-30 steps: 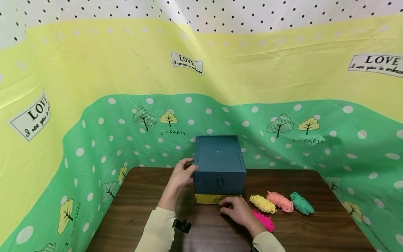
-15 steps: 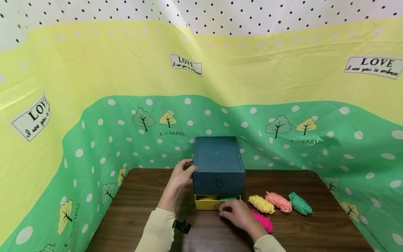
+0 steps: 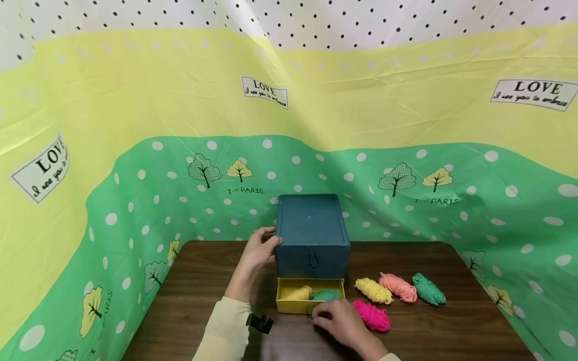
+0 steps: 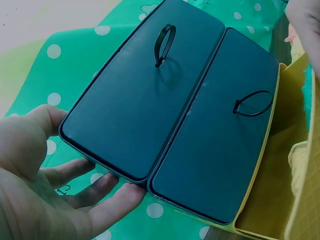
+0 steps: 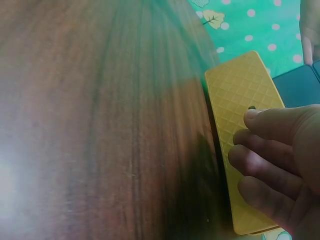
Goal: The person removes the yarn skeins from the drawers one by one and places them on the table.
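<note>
A blue drawer box (image 3: 311,220) stands on the table, two blue drawer fronts (image 4: 135,100) with black loop pulls facing me. Below them a yellow drawer (image 3: 293,307) is pulled out. Inside it lie a yellow yarn bundle (image 3: 300,293) at left and a green yarn bundle (image 3: 326,295) at right. My left hand (image 3: 259,250) rests against the box's left side, its fingers extended along the edge in the left wrist view. At the drawer front, my right hand (image 3: 336,318) pinches the black loop pull (image 3: 309,313); in the right wrist view the fingers mostly hide that loop.
To the right of the drawer lie loose yarn bundles: yellow (image 3: 374,291), coral (image 3: 398,287), green (image 3: 428,289) and, closest to my right hand, hot pink (image 3: 371,316). A patterned cloth (image 3: 226,210) hangs behind and beside the brown table (image 3: 203,281).
The yellow drawer has slid out toward me, drawn by my right hand on its loop, and the yarn in it has come into sight. My left hand has stayed against the box.
</note>
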### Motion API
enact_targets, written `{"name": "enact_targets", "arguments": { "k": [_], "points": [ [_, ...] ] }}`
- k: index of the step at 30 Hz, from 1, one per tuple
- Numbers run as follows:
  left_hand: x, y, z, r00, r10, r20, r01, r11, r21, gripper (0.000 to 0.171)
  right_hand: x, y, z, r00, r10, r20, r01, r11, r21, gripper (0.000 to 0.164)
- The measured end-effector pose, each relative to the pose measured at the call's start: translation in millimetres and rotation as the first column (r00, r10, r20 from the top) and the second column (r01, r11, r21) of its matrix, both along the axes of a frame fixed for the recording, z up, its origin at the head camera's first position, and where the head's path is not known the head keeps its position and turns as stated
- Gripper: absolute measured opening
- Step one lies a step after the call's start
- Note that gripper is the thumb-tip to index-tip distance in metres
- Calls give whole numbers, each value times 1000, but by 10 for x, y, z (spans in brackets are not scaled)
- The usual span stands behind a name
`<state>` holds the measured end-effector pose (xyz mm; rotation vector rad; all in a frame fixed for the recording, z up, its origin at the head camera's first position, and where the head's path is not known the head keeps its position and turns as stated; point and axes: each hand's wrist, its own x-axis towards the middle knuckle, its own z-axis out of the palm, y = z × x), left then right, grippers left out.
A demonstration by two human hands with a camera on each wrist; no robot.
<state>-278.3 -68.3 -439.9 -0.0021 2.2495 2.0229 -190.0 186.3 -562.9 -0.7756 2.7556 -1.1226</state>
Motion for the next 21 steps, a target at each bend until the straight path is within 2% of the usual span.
{"name": "enact_targets", "arguments": {
  "k": [16, 21],
  "points": [
    [8, -10, 12, 1000, -16, 18, 16, 1000, 15, 54, 227, 0, 35, 999, 32, 2, -32, 999, -27, 9],
    [9, -7, 0, 1000, -8, 15, 8, 1000, 12, 54, 264, 19, 31, 997, 48, 52, -47, 998, -32, 6]
  ]
}}
